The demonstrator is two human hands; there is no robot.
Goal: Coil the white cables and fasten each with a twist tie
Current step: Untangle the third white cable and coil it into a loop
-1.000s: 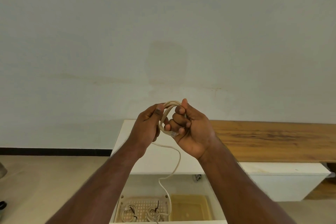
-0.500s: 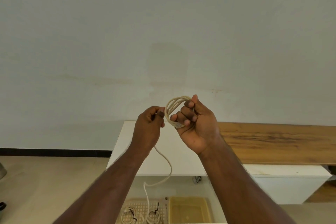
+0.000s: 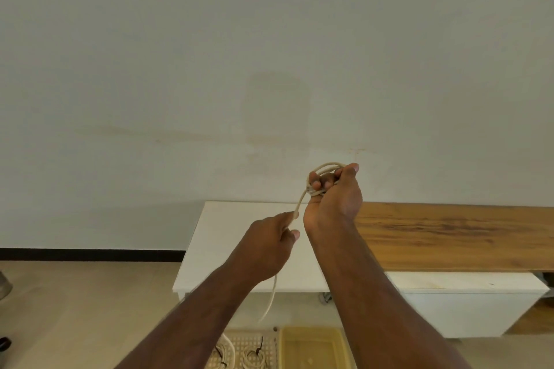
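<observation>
**Right hand holds coil, left hand pinches loose strand**

Head view: right hand point(image 3: 332, 195) raised, fingers curled round one white cable point(image 3: 325, 166) wound in several loops. Left hand point(image 3: 269, 244) lower, just beside the right wrist, pinching the same cable's free strand, which runs taut up to the coil and hangs below the hand. Beneath: one white tabletop point(image 3: 227, 237), one perforated tray point(image 3: 254, 347) holding two tied coils point(image 3: 254, 358), one yellow bin point(image 3: 311, 347) beside it.
</observation>
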